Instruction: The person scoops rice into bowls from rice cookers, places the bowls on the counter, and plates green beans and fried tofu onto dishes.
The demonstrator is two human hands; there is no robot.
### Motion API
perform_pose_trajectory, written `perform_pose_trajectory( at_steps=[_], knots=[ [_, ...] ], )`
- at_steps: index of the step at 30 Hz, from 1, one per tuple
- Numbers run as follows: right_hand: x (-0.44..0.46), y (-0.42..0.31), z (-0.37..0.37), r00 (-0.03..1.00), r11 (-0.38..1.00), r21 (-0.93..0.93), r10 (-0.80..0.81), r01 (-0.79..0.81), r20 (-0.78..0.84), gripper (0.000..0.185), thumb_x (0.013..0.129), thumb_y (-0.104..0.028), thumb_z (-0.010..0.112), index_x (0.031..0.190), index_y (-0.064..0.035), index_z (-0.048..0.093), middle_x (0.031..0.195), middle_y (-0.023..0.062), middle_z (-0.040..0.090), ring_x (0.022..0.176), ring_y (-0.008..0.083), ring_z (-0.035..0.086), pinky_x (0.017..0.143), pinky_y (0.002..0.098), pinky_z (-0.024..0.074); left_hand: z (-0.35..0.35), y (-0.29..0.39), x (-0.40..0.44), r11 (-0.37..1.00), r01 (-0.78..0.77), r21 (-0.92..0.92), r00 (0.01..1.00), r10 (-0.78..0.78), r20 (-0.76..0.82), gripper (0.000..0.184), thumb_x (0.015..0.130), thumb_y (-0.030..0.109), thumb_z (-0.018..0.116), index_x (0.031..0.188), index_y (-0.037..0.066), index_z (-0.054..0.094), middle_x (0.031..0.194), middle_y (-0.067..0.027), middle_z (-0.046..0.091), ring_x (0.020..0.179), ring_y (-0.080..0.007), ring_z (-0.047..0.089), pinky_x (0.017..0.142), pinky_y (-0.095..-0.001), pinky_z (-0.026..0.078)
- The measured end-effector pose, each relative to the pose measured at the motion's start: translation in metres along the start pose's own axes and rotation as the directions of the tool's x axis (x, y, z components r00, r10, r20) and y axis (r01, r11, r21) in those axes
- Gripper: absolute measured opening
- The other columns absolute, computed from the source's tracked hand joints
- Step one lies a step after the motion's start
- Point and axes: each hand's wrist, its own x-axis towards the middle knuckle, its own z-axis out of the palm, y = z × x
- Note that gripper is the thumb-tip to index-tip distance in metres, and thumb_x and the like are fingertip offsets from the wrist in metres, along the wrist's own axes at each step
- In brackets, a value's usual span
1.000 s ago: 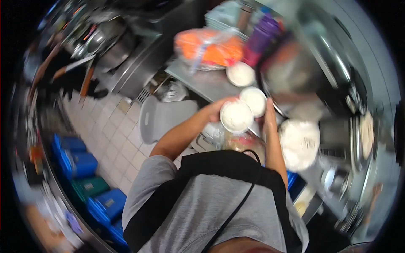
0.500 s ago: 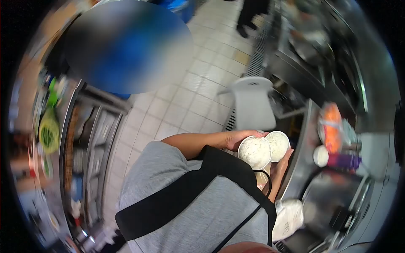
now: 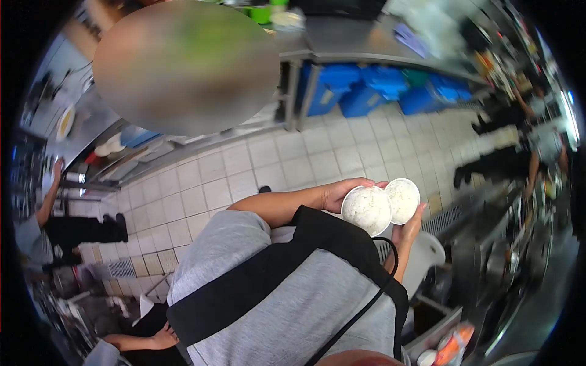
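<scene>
Nearest, above the grey knit shirt (image 3: 293, 302) with its smooth black band (image 3: 244, 291), the person's left hand (image 3: 349, 194) was wrapped around the side of the larger-looking bowl (image 3: 377, 233), and the right hand (image 3: 410, 228) cupped the smaller-looking bowl (image 3: 418, 194) from its right side. Both bowls sat just right of the frame's centre, round, white and smooth-rimmed, their edges meeting or overlapping; whether they pressed together could not be told. Each was filled with a matte, grainy white food (image 3: 366, 208) that looked like cooked rice. The step in hand seemed to be supporting two full bowls in mid-air, which called for level rims and a steady grip, since loose grains could spill. Beyond the right forearm, at lower right, was a pale, rounded chair (image 3: 425, 263), probably plastic; farther down lay a glossy orange package (image 3: 455, 344) beside another small white bowl (image 3: 425, 358). Square, pale, dull-sheened tiles (image 3: 262, 155) crossed the middle, with a slotted metal drain (image 3: 441, 221) at right. Farther off, at upper centre, blue bins (image 3: 329, 88) stood beneath a brushed-metal tabletop (image 3: 345, 38), while co-workers in dark trousers (image 3: 76, 232) showed along both sides.
</scene>
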Motion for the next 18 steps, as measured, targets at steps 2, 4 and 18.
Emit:
perform_pose_trajectory(
  at_steps=[2,4,18],
  knots=[
    [0.030,0.008,0.086,0.987,0.997,0.045,0.053,-0.061,0.155,0.064,0.095,-0.052,0.032,0.131,-0.0003,0.040,0.128,0.0133,0.050,0.116,0.0266,0.051,0.097,0.0389,0.0413,-0.011,0.059,-0.040,0.991,-0.134,0.030,0.990,0.135,-0.033,0.056,0.089,0.035,0.049,0.138,0.010,0.035,0.132,-0.0091,0.049,0.116,-0.0219,0.052,0.099,-0.0396,0.041],
    [0.046,0.027,0.150,0.959,0.989,0.074,0.107,-0.131,0.264,0.062,0.095,-0.052,0.031,0.132,-0.0025,0.038,0.130,0.0127,0.049,0.117,0.0257,0.050,0.099,0.0371,0.0402,-0.016,0.095,-0.097,0.967,-0.238,0.086,0.967,0.244,-0.067,0.055,0.089,0.035,0.048,0.136,0.008,0.037,0.132,-0.0104,0.048,0.116,-0.0223,0.052,0.098,-0.0398,0.041],
    [0.049,0.157,0.549,0.369,0.833,-0.418,0.540,-0.363,0.756,0.055,0.093,-0.050,0.039,0.125,-0.0064,0.047,0.112,0.0134,0.061,0.088,0.0285,0.065,0.055,0.0466,0.0555,-0.056,0.201,-0.379,0.209,-0.913,0.351,0.011,0.871,-0.492,0.068,0.088,0.060,0.036,0.133,0.008,0.041,0.130,-0.0161,0.048,0.117,-0.0343,0.050,0.089,-0.0553,0.045]
  ],
)
